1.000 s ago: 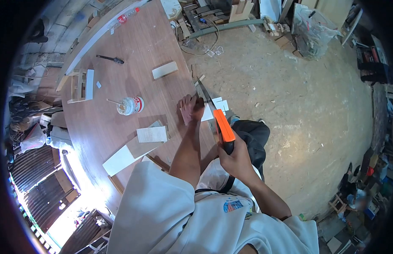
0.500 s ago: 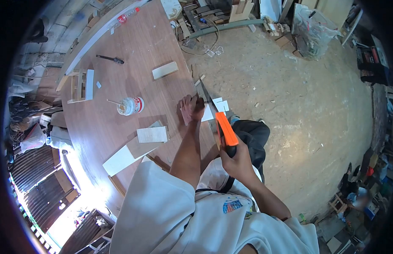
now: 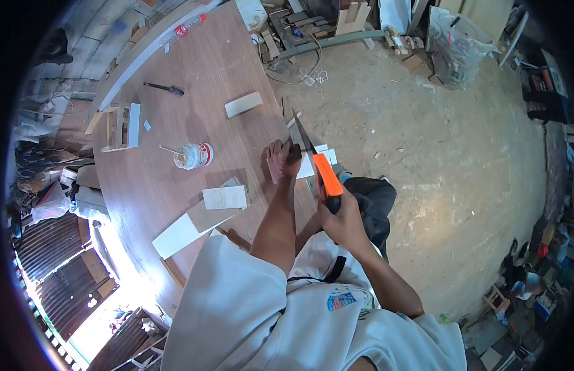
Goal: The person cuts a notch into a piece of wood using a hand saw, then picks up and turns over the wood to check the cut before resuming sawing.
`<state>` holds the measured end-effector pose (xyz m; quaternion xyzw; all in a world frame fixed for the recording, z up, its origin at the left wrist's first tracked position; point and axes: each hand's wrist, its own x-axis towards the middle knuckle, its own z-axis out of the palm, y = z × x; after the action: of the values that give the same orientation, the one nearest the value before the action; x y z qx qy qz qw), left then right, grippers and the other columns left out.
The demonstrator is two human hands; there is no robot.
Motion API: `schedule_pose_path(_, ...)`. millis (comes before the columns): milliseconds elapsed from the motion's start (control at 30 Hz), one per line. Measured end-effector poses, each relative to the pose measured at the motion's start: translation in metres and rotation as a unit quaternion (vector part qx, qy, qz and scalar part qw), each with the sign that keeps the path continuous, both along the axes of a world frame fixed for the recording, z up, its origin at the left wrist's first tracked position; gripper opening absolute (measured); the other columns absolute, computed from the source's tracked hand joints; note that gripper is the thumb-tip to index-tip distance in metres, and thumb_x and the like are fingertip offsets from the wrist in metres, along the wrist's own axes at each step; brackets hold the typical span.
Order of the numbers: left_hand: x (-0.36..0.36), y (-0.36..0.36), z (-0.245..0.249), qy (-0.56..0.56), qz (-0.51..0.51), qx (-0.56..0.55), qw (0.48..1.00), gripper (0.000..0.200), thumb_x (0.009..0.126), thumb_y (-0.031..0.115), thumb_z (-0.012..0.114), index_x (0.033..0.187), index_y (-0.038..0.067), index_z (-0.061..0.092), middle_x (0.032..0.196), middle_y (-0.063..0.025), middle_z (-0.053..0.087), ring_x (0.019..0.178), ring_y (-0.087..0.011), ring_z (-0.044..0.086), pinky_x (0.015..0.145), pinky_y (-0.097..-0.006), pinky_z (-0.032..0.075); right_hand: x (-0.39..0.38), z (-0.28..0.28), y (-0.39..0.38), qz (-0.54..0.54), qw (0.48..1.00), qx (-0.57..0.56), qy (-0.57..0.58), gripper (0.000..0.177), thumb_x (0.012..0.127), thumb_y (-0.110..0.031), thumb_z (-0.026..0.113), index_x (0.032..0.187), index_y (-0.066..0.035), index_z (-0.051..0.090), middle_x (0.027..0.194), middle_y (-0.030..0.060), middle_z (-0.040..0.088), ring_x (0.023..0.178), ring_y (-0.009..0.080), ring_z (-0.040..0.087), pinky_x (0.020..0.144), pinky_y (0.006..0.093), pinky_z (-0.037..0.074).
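In the head view my right hand is closed around the grip of a handsaw with an orange and black handle. Its dark, narrow blade points away from me along the edge of the wooden table. My left hand presses down at that edge, just left of the blade, with its fingers bent. What lies under the palm is hidden. White pieces show below the blade, beside my left hand. Where the saw teeth meet any material is too small to make out.
A glue jar with a stick in it stands on the table. Around it lie wood blocks, a white-faced board, a dark tool, a small wooden frame and a bottle. Scraps litter the floor.
My right hand and the saw have moved a short way forward, away from my body. My left hand stays at the same place on the table edge.
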<state>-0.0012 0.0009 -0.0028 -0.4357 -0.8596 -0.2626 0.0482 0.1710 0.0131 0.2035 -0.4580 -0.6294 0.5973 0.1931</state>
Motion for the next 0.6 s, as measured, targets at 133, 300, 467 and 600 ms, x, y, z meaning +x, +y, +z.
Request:
schedule_pose_path(133, -0.003, 0.006, -0.001, -0.017, -0.021, -0.039, 0.999, 0.012, 0.074, 0.018, 0.059, 0.083, 0.01, 0.061, 0.081, -0.0106, 0.057, 0.082, -0.0279, 0.056, 0.08, -0.0411, 0.042, -0.009, -0.043, -0.004, -0.024, 0.997, 0.063, 0.047, 0.015, 0.077, 0.0, 0.058, 0.09, 0.003, 0.052, 0.071, 0.0104, 0.054, 0.067, 0.0145, 0.049, 0.064, 0.0318, 0.044)
schedule_pose_path(300, 0.0, -0.004, -0.008, -0.004, 0.002, -0.046, 0.999, 0.012, 0.076, 0.02, 0.059, 0.08, 0.008, 0.061, 0.084, -0.0105, 0.058, 0.089, -0.0277, 0.055, 0.084, -0.041, 0.041, -0.06, -0.075, 0.029, 0.005, 1.0, 0.02, 0.013, 0.014, 0.076, -0.001, 0.057, 0.088, 0.003, 0.052, 0.07, 0.0122, 0.053, 0.067, 0.0149, 0.05, 0.063, 0.0325, 0.044)
schedule_pose_path(467, 0.01, -0.008, 0.002, -0.044, 0.008, -0.034, 0.998, 0.011, 0.075, 0.018, 0.058, 0.075, 0.008, 0.063, 0.084, -0.0106, 0.058, 0.088, -0.0277, 0.055, 0.084, -0.0408, 0.041, -0.012, 0.001, 0.009, 0.038, 0.998, -0.04, -0.013, 0.017, 0.076, 0.0, 0.058, 0.091, 0.003, 0.052, 0.071, 0.0131, 0.053, 0.07, 0.0136, 0.051, 0.063, 0.0319, 0.043)
schedule_pose_path(600, 0.004, 0.005, 0.004, -0.038, -0.005, -0.05, 0.998, 0.01, 0.074, 0.017, 0.059, 0.073, 0.008, 0.063, 0.082, -0.0105, 0.057, 0.085, -0.0277, 0.055, 0.082, -0.0409, 0.041, 0.003, -0.005, -0.008, -0.011, 0.998, 0.049, 0.046, 0.019, 0.077, -0.002, 0.058, 0.095, 0.003, 0.054, 0.069, 0.0123, 0.054, 0.071, 0.0131, 0.053, 0.063, 0.0317, 0.044)
